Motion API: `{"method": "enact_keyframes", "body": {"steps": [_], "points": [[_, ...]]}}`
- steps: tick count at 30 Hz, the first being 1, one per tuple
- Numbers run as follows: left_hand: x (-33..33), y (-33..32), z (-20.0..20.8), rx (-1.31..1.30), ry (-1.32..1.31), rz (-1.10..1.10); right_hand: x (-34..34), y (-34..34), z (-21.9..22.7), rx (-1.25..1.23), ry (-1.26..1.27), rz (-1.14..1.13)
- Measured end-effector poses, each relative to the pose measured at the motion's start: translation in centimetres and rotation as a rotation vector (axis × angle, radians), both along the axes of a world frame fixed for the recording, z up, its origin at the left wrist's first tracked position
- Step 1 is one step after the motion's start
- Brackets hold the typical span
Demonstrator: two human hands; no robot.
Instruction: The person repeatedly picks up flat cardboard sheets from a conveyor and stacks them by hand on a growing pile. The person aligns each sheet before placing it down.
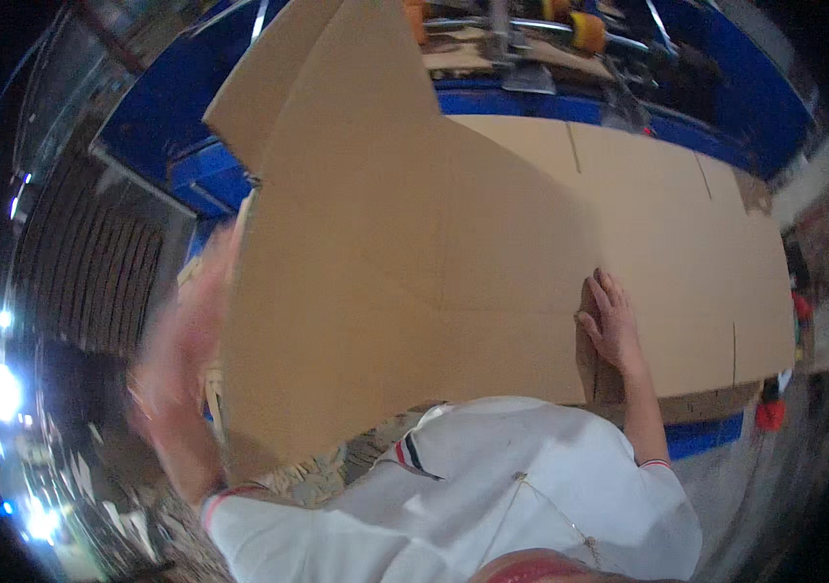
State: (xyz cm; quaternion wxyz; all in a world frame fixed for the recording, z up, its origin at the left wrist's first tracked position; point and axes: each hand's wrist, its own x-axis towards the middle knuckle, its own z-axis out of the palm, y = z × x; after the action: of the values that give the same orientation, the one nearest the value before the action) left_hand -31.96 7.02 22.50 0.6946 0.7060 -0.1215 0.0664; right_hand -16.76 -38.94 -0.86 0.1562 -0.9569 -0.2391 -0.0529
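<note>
A large brown cardboard sheet with cut slots spreads across the middle in front of me. Its left part bends upward and a flap stands up toward the far left, while the right part lies flat. Beside the sheet's left edge is my left hand, smeared by motion, so its fingers and any hold on the edge do not show clearly. My right hand lies on the cardboard with fingers stretched out, next to a dark slot near the front edge.
Behind the sheet runs a blue machine frame with a metal shaft and orange-yellow rollers. A red knob sits by the near right corner. Cardboard scraps lie below, near my body. Dark ribbed material stands at the left.
</note>
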Motion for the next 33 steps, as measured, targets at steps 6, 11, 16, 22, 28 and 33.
{"method": "enact_keyframes", "body": {"steps": [6, 11, 16, 22, 28, 33], "points": [[-4.2, -2.1, -15.8, 0.254, 0.248, 0.658, -5.3, -17.4, -7.6, 0.139, -0.363, -1.013], [-1.4, 5.7, -9.9, 0.242, 0.019, 0.864, -13.0, -38.4, -11.1, 1.63, -0.332, -1.237], [-0.1, 11.5, -8.4, 0.425, 0.062, 0.933, -12.8, -33.2, -9.9, 2.025, -0.136, -1.165], [2.4, 9.9, -15.5, 0.442, -0.167, 0.987, -10.4, -11.6, 6.3, 1.799, -0.627, -0.85], [3.9, 5.3, -20.9, 0.479, -0.122, 0.887, -1.9, -6.7, 6.4, 0.702, -0.72, -0.208], [7.2, -5.6, -19.0, 0.883, -0.329, 0.422, -1.7, -4.4, 6.4, 0.552, -0.674, -0.117]]}}
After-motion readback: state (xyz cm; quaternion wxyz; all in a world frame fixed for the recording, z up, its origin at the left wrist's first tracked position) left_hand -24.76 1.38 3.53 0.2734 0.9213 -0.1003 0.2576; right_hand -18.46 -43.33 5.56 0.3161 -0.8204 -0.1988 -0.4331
